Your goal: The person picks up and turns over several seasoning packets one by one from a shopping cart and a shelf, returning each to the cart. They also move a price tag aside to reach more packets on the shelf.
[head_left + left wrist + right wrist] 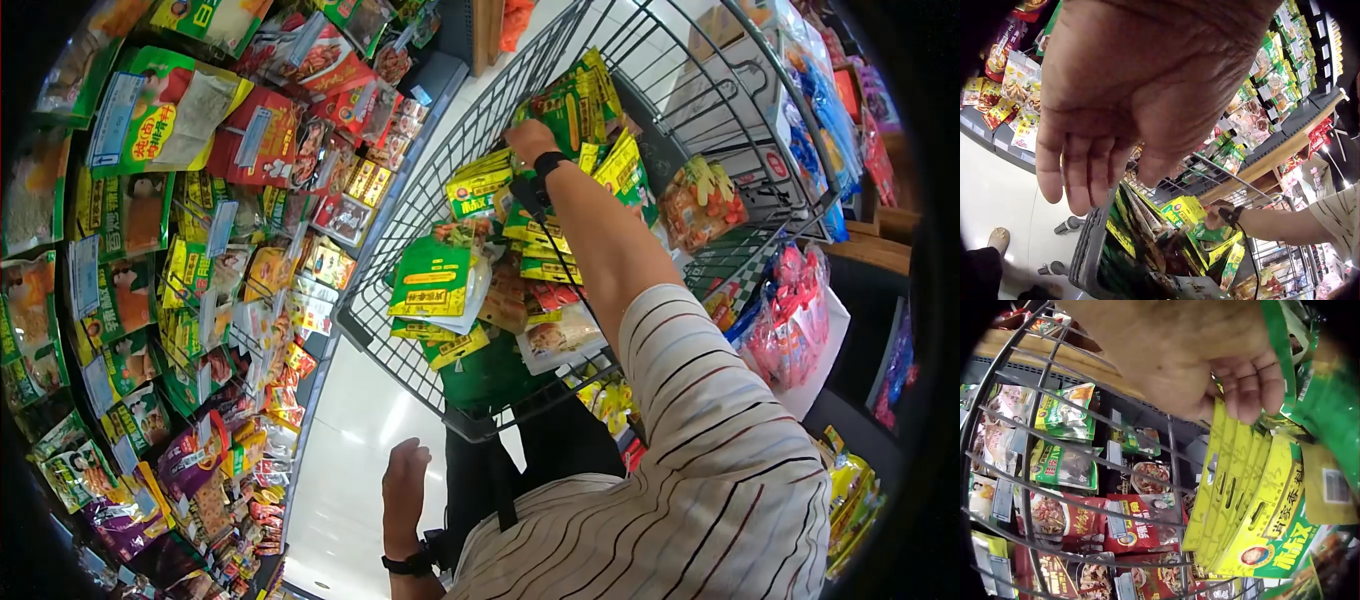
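Observation:
My right hand point(530, 143) reaches into a wire shopping cart point(400, 375), near its shelf-side wall. In the right wrist view, the curled fingers and thumb of that hand point(1210, 362) grip the upper edges of a stack of yellow-and-green seasoning packets point(1232, 494) with hang holes. Loose green-and-yellow packets point(430, 278) and several other bags lie around it in the cart. My left hand point(404, 485) hangs outside the cart, over the floor, with nothing in it. Its relaxed fingers and palm fill the upper part of the left wrist view, where the hand point(1129, 94) overlaps the cart.
Shelves on the left hold hanging seasoning bags point(175, 110) with price tags point(118, 115). White floor point(350, 430) lies between shelf and cart. On the right stand a white carton point(720, 90) and pink plastic-wrapped goods point(790, 320). A thin cable point(565, 255) runs from the right wrist.

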Demonstrator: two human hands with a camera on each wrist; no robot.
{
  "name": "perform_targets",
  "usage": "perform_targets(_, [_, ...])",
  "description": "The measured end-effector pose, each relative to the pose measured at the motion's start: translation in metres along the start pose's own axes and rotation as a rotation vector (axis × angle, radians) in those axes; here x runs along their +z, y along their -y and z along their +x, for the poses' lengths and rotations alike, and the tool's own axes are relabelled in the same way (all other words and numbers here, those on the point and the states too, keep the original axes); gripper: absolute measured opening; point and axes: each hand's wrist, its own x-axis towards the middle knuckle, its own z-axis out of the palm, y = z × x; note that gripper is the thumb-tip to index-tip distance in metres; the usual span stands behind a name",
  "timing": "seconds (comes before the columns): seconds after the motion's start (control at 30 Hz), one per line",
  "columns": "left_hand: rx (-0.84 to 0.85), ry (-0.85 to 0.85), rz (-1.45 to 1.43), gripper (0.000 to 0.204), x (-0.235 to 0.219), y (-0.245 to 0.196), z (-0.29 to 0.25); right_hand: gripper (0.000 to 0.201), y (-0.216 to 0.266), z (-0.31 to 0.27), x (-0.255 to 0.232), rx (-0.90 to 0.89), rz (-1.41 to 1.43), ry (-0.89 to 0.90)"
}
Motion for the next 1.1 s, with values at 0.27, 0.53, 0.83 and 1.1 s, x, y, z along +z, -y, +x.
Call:
perform_targets(0.27, [0.063, 0.033, -0.009, 0.038, -0.010, 0.000, -0.004, 0.024, 0.003, -0.068, -0.097, -0.058, 0.642, 0.251])
perform_targets(0.53, [0.453, 0.100, -0.104, 0.043, -0.045, -0.035, 0.015, 0.019, 0.090, -0.264, -0.194, -0.443, 0.760, 0.281])
perform_targets(0.83, [1.267, -0.284, 0.185, 0.067, -0.080, -0.105, -0.032, 0.021, 0.141, -0.507, -0.127, -0.544, 0.969, 0.607])
perform_targets(1.1, [0.815, 0.048, -0.623, 0.038, -0.146, -0.030, -0.063, 0.028, 0.171, -0.625, -0.064, -0.710, 0.884, 0.540])
